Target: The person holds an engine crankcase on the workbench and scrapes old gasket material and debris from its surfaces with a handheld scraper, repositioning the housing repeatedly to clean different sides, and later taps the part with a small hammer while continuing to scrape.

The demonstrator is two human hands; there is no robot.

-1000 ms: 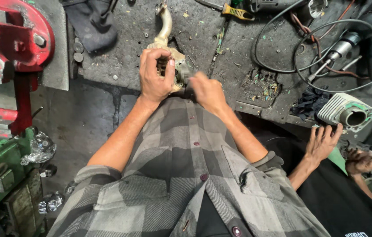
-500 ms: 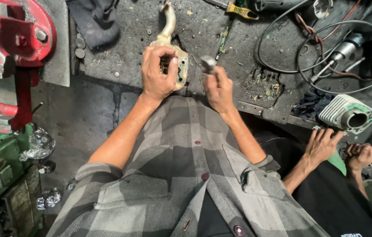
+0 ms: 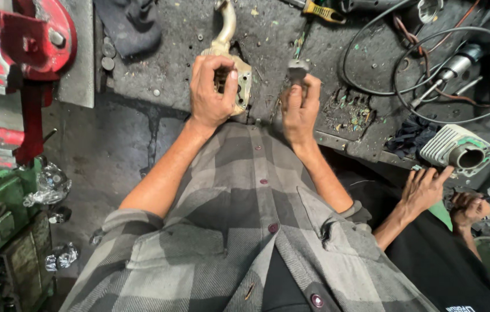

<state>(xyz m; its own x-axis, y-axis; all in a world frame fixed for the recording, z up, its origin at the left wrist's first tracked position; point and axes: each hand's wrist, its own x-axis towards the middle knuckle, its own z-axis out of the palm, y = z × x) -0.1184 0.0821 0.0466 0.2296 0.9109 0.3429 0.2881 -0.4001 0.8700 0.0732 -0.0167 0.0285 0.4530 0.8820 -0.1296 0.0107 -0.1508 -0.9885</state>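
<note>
My left hand (image 3: pixel 213 92) grips a pale metal engine part (image 3: pixel 239 78) with a curved pipe (image 3: pixel 226 26) rising from it, held against the dark grimy workbench (image 3: pixel 268 40). My right hand (image 3: pixel 300 110) is just to its right, fingers closed around a small dark metal piece (image 3: pixel 298 70) held upright and apart from the engine part. Both forearms reach out from my grey checked shirt.
A red bench vise (image 3: pixel 19 46) stands at the left. A yellow-handled screwdriver (image 3: pixel 320 10), black cables (image 3: pixel 407 86), a power tool (image 3: pixel 476 52) and a finned cylinder (image 3: pixel 459 150) lie at the right. Another person's hands (image 3: pixel 430 188) rest at the bench's right edge.
My right hand has drawn away from the engine part to the right, lifting the small dark piece upright. The left hand keeps its grip. The other person's hand has moved nearer the finned cylinder.
</note>
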